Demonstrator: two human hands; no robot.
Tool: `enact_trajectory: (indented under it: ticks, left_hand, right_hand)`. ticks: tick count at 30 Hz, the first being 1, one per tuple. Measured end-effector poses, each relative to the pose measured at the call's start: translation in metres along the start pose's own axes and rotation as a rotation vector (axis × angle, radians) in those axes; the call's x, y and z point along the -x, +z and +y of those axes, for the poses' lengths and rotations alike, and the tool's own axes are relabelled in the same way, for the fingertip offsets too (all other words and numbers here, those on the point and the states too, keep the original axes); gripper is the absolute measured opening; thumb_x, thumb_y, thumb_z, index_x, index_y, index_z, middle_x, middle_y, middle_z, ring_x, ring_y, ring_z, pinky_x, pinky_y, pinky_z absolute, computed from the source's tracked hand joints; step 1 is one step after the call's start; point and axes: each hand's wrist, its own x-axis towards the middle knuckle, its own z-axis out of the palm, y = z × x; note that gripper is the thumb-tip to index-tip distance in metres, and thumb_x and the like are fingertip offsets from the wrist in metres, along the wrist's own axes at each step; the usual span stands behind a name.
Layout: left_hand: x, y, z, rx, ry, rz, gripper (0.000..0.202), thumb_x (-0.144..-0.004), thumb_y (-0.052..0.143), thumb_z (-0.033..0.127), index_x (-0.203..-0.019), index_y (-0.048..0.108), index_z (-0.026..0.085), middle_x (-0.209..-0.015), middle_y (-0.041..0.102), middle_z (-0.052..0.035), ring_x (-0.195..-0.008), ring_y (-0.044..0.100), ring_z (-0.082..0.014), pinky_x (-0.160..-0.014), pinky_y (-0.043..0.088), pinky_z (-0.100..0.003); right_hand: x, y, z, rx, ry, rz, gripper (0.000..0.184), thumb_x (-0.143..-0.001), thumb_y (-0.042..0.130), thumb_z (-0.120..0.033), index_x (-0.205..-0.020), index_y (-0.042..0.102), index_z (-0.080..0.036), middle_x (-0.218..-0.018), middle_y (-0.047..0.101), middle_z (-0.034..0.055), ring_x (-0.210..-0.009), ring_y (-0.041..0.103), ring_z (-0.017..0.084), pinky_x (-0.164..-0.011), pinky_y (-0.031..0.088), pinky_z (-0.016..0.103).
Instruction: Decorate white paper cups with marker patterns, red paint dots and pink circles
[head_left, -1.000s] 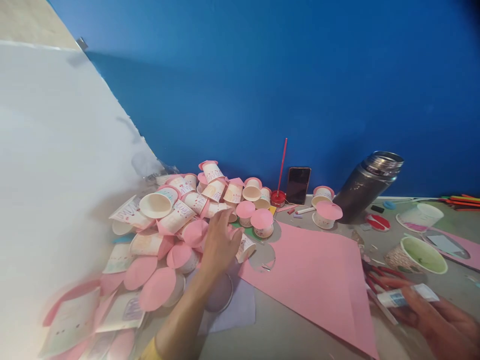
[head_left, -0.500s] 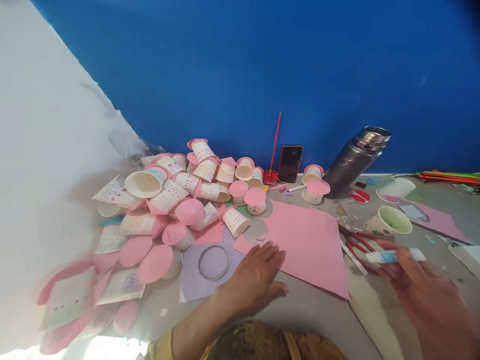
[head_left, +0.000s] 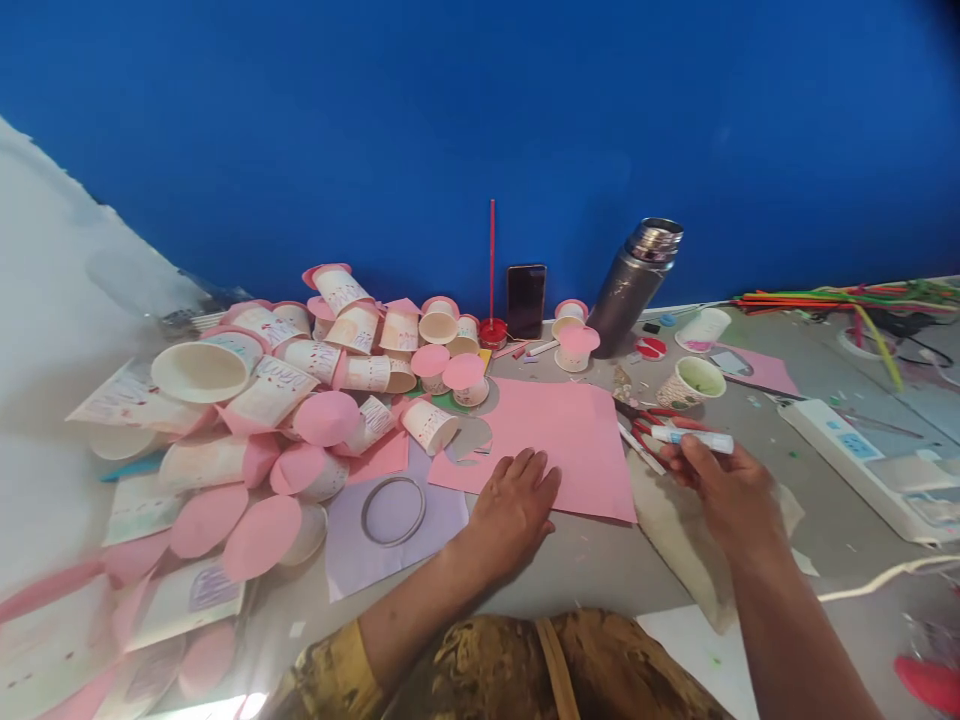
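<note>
My left hand [head_left: 514,505] lies flat and open on the near edge of a pink paper sheet [head_left: 559,435] that has a round hole cut in its left corner. My right hand [head_left: 724,490] is closed round a small white glue tube [head_left: 694,439], held just right of the sheet, above red-handled scissors [head_left: 649,415]. A metal ring [head_left: 393,510] rests on a lilac paper to the left of my left hand. Beyond it a heap of paper cups with pink lids [head_left: 322,370] covers the left of the table.
At the back stand a grey steel flask [head_left: 634,285], a dark phone [head_left: 525,300] leaning on the blue wall and a red stick in a red holder [head_left: 492,325]. A green-lined cup [head_left: 694,381], a white power strip [head_left: 862,460] and coloured sticks [head_left: 847,297] lie to the right.
My left hand has drawn back from the cup heap and settled flat on the pink sheet. My right hand with the tube has come in toward the sheet. The view has swung right.
</note>
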Motion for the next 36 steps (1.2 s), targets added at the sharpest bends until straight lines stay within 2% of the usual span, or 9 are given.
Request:
enact_trajectory:
  ticks: [5, 11, 15, 18, 26, 28, 31, 34, 36]
  left_hand:
    - [-0.015, 0.012, 0.005, -0.148, 0.039, 0.034, 0.040, -0.097, 0.049, 0.005, -0.136, 0.059, 0.013, -0.146, 0.062, -0.0230, -0.138, 0.058, -0.0357, -0.107, 0.051, -0.052]
    - [-0.020, 0.018, 0.000, -0.175, 0.050, 0.090, 0.031, -0.092, 0.050, -0.001, -0.112, 0.070, 0.011, -0.135, 0.070, -0.0220, -0.132, 0.063, -0.0372, -0.102, 0.056, -0.052]
    - [-0.014, 0.006, -0.006, -0.039, 0.049, 0.144, 0.030, -0.089, 0.050, -0.002, -0.097, 0.072, 0.016, -0.119, 0.076, -0.0158, -0.115, 0.072, -0.0307, -0.095, 0.061, -0.047]
    - [0.001, -0.007, -0.011, 0.069, 0.065, 0.225, 0.028, -0.091, 0.049, 0.004, -0.092, 0.073, 0.019, -0.112, 0.078, -0.0137, -0.099, 0.076, -0.0272, -0.087, 0.064, -0.043]
    - [0.041, -0.018, -0.033, 0.354, 0.009, 0.519, 0.027, -0.094, 0.052, 0.015, -0.094, 0.077, 0.025, -0.105, 0.084, -0.0083, -0.099, 0.080, -0.0251, -0.086, 0.066, -0.037]
    - [0.047, -0.018, -0.038, 0.468, -0.114, 0.582, 0.024, -0.095, 0.056, 0.022, -0.096, 0.079, 0.027, -0.108, 0.084, -0.0069, -0.102, 0.080, -0.0253, -0.090, 0.065, -0.037]
    - [0.054, -0.021, -0.043, 0.622, -0.480, 0.668, 0.022, -0.094, 0.061, 0.036, -0.094, 0.081, 0.029, -0.108, 0.084, -0.0044, -0.104, 0.078, -0.0267, -0.089, 0.064, -0.037]
    - [0.058, -0.026, -0.047, 0.744, -0.867, 0.749, 0.022, -0.085, 0.072, 0.045, -0.092, 0.081, 0.026, -0.093, 0.082, -0.0032, -0.085, 0.076, -0.0247, -0.070, 0.060, -0.031]
    - [0.058, -0.030, -0.048, 0.871, -0.993, 0.754, 0.026, -0.080, 0.076, 0.046, -0.092, 0.079, 0.023, -0.075, 0.075, -0.0003, -0.063, 0.066, -0.0183, -0.054, 0.051, -0.025]
  right_hand:
    - [0.002, -0.019, 0.003, 0.114, 0.023, -0.097, 0.057, -0.076, 0.081, -0.062, -0.121, 0.078, -0.026, -0.105, 0.080, 0.0061, -0.073, 0.067, 0.018, -0.066, 0.056, 0.030]
    - [-0.013, -0.023, 0.009, 0.029, 0.001, -0.134, 0.051, -0.074, 0.083, -0.059, -0.108, 0.072, -0.023, -0.098, 0.082, 0.0075, -0.085, 0.075, 0.025, -0.075, 0.059, 0.035]
    - [-0.044, -0.003, 0.002, -0.047, -0.051, -0.122, 0.060, -0.068, 0.088, -0.054, -0.116, 0.067, -0.024, -0.108, 0.081, 0.0085, -0.098, 0.078, 0.028, -0.083, 0.061, 0.039]
    - [-0.071, 0.019, -0.007, -0.051, -0.113, -0.137, 0.054, -0.065, 0.088, -0.052, -0.107, 0.070, -0.023, -0.105, 0.080, 0.0083, -0.102, 0.076, 0.029, -0.085, 0.062, 0.040]
    - [-0.136, 0.084, 0.003, -0.020, -0.176, -0.109, 0.038, -0.067, 0.078, -0.038, -0.097, 0.059, -0.024, -0.093, 0.076, 0.0028, -0.086, 0.072, 0.021, -0.077, 0.059, 0.035]
    - [-0.146, 0.094, 0.010, 0.014, -0.183, -0.103, 0.035, -0.065, 0.077, -0.033, -0.093, 0.058, -0.024, -0.090, 0.074, 0.0021, -0.084, 0.070, 0.021, -0.081, 0.058, 0.036]
    - [-0.156, 0.101, 0.019, 0.078, -0.184, -0.115, 0.033, -0.062, 0.076, -0.027, -0.088, 0.056, -0.024, -0.085, 0.072, 0.0018, -0.081, 0.068, 0.021, -0.083, 0.057, 0.038]
    - [-0.161, 0.100, 0.025, 0.139, -0.184, -0.131, 0.032, -0.064, 0.075, -0.026, -0.088, 0.055, -0.024, -0.085, 0.072, 0.0022, -0.080, 0.068, 0.021, -0.083, 0.056, 0.039]
    - [-0.162, 0.097, 0.027, 0.177, -0.190, -0.140, 0.034, -0.065, 0.075, -0.027, -0.094, 0.057, -0.023, -0.089, 0.073, 0.0030, -0.082, 0.067, 0.022, -0.083, 0.056, 0.039]
